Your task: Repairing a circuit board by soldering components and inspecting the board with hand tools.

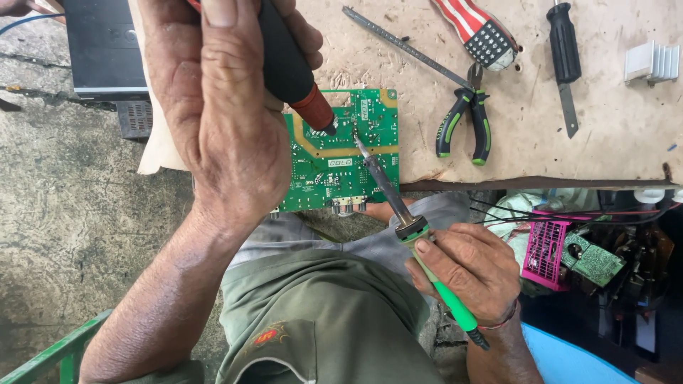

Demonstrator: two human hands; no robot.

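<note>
Left hand wrapped around black suction tool, red tip pressed to green circuit board near its upper middle. Right hand closed on soldering iron by the green handle, metal tip touching the board just beside the red tip. Board lying flat at near edge of counter, partly overhanging the lap. Beyond the board on the counter: green-handled pliers, long metal strip, black-handled screwdriver, finned aluminium block. Pink plastic grille and loose wires below the counter edge, right side.
</note>
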